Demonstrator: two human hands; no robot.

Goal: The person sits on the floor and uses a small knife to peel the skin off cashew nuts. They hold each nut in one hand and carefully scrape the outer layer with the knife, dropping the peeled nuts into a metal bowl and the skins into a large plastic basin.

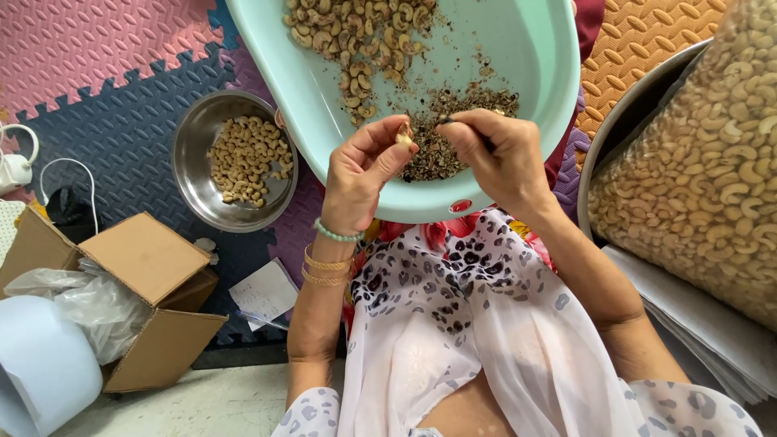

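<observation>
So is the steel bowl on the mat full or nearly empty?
Partly filled: the steel bowl holds a shallow layer of cashews, bare metal showing around them.

steel bowl (194,174), cardboard box (146,259), foam mats (105,48)

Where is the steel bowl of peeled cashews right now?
In the head view the steel bowl sits on the foam floor mat at the person's left, just beside the mint tray's left edge and above the open cardboard box.

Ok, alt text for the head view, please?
Left hand pinches a cashew while the right hand holds a thin dark tool over a mint-green tray of nuts and husks. A steel bowl of cashews sits beside it.
</observation>
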